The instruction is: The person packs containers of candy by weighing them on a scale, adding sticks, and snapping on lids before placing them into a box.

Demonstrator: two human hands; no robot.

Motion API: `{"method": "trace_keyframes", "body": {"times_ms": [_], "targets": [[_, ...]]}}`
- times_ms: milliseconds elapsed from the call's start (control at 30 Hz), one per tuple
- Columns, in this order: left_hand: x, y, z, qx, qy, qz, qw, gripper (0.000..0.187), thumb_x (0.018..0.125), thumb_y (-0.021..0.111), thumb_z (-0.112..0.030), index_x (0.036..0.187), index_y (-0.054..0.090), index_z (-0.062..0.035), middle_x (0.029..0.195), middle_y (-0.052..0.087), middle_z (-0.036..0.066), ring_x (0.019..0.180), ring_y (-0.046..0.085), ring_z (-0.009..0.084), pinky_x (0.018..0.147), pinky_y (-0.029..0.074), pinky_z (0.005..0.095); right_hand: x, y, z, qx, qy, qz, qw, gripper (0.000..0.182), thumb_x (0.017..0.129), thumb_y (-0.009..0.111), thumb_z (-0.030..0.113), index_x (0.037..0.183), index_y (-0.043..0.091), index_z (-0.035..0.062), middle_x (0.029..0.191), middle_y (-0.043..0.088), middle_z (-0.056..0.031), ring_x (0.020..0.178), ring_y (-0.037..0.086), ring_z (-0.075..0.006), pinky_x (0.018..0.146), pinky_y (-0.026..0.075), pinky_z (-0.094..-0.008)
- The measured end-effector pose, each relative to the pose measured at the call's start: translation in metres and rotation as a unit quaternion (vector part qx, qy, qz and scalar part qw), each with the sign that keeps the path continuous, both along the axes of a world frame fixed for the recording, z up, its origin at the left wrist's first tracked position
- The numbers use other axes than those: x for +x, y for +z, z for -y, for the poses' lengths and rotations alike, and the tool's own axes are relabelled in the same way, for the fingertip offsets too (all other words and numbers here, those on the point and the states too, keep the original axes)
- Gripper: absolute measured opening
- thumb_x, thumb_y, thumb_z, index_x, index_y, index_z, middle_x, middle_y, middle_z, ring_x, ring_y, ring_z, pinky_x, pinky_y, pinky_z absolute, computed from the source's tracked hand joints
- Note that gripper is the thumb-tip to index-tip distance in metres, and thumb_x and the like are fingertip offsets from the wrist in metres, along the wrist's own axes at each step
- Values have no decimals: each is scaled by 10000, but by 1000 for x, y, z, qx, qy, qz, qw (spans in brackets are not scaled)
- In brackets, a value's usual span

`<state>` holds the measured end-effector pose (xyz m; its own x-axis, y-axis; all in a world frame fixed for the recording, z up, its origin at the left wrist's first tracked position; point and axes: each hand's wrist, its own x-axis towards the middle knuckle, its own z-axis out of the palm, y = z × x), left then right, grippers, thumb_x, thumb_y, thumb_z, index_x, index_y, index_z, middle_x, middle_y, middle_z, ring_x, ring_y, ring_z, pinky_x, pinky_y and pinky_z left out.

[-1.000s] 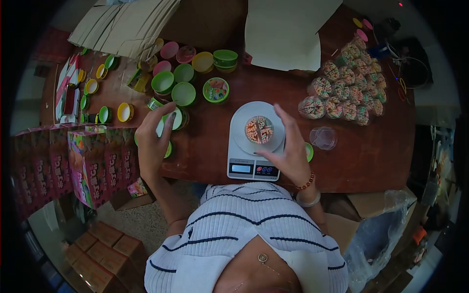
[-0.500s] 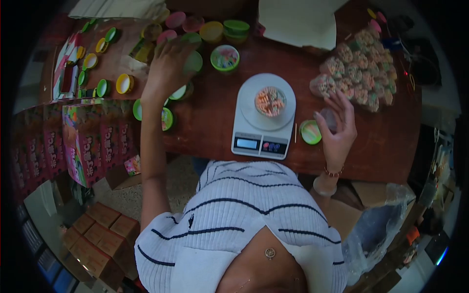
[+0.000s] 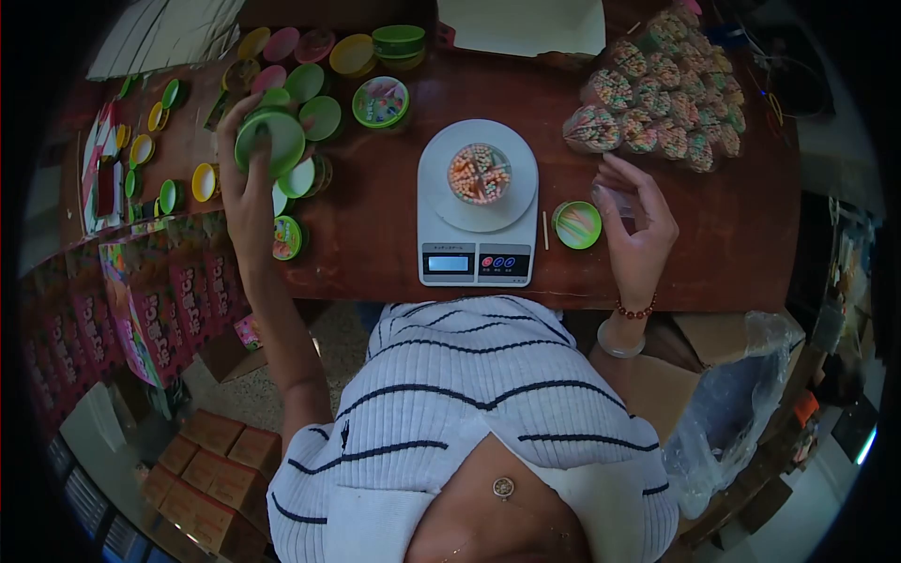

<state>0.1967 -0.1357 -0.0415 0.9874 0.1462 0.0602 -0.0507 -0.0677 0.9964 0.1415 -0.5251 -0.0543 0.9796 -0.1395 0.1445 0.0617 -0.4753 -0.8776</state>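
My left hand (image 3: 242,174) grips a round green lid (image 3: 286,141), its thumb pressed over the pale inside. It is above the cluster of green tubs on the left. On the right, my right hand (image 3: 643,211) curls around a small clear plastic cup (image 3: 621,203), partly hidden by the fingers. Beside it stands a green-rimmed tub (image 3: 577,225) with a few pale sticks inside. Between my hands, a clear cup of colourful sticks (image 3: 480,174) sits on the white kitchen scale (image 3: 435,202). A single thin stick (image 3: 545,230) lies right of the scale.
Clear bundles of coloured sticks (image 3: 671,98) are massed at the back right. A closed printed tub (image 3: 381,101) stands behind the scale, with yellow, pink and green lids to its left. A white box (image 3: 526,28) is at the back; pink printed cartons (image 3: 178,300) stand at left.
My left hand has picked up a green lid from the cluster and drawn it nearer. My right hand stays beside the tub with the clear cup. The camera view has shifted a little.
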Motion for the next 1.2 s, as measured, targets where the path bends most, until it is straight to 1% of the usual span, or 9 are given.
{"method": "trace_keyframes", "body": {"times_ms": [133, 267, 300, 367, 833, 867, 900, 1000, 1200], "targets": [[-39, -22, 3, -102, -51, 0, 993, 491, 1048, 498, -109, 1518, 366, -52, 1408, 583, 259, 1253, 651, 355, 1030, 557, 449, -14, 19, 22, -167, 59, -44, 983, 192, 875, 746, -42, 1057, 762, 16, 966, 721, -100, 845, 710, -164, 755, 549, -274], [-59, -35, 9, -80, -62, -22, 995, 544, 1016, 566, -153, 1510, 377, -28, 1396, 588, 270, 1260, 646, 367, 1075, 521, 460, -43, -5, -4, -131, 128, -85, 979, 142, 856, 783, 22, 997, 771, 9, 889, 710, -119, 682, 683, -225, 632, 530, -327], [-60, -38, 10, -73, -55, -37, 995, 544, 1012, 576, -143, 1508, 382, -26, 1394, 588, 273, 1258, 647, 365, 1075, 520, 458, -51, -20, -5, -132, 125, -85, 980, 142, 856, 783, 22, 997, 771, 9, 889, 710, -119, 682, 683, -225, 632, 530, -327], [-60, -42, 13, -60, -49, -33, 996, 593, 1002, 608, -183, 1515, 366, -10, 1388, 585, 257, 1282, 623, 365, 1101, 505, 473, -60, -40, -6, -207, 60, -86, 973, 146, 876, 767, 79, 1009, 766, 17, 977, 736, -158, 820, 720, -359, 694, 570, -401], [-58, -45, 12, -79, -38, -46, 995, 563, 992, 635, -166, 1485, 414, -3, 1385, 555, 208, 1287, 613, 350, 1102, 519, 487, -74, -70, -42, -226, -23, -85, 970, 175, 984, 592, -9, 1140, 513, -13, 1022, 571, -202, 804, 652, -390, 683, 545, -443], [-57, -46, 9, -82, -38, -48, 995, 571, 992, 641, -177, 1487, 414, -6, 1372, 574, 222, 1273, 625, 356, 1092, 521, 474, -71, -62, -40, -194, -20, -120, 973, 98, 1031, 525, -24, 1127, 506, -20, 1045, 596, -184, 786, 682, -300, 668, 561, -380], [-58, -47, 8, -86, -40, -51, 994, 578, 992, 648, -189, 1489, 415, -9, 1360, 593, 235, 1260, 638, 361, 1082, 524, 462, -66, -53, -41, -197, -17, -119, 973, 98, 1031, 525, -24, 1127, 506, -20, 1045, 596, -184, 786, 682, -300, 668, 561, -380], [-59, -47, 9, -95, -28, -59, 993, 597, 991, 658, -212, 1497, 412, -12, 1336, 620, 258, 1226, 662, 369, 1077, 517, 447, -42, -22, -45, 75, 23, -132, 988, 81, 1056, 494, -39, 1132, 520, -27, 1063, 660, -139, 839, 701, -129, 715, 585, -260], [-61, -51, 9, -109, -27, -43, 993, 569, 999, 645, -181, 1497, 420, -22, 1327, 634, 247, 1214, 670, 369, 1081, 508, 441, 11, 32, -71, -56, 65, 20, 996, 107, 956, 681, -39, 1062, 674, -53, 962, 698, -92, 790, 722, -128, 680, 586, -263]]}}
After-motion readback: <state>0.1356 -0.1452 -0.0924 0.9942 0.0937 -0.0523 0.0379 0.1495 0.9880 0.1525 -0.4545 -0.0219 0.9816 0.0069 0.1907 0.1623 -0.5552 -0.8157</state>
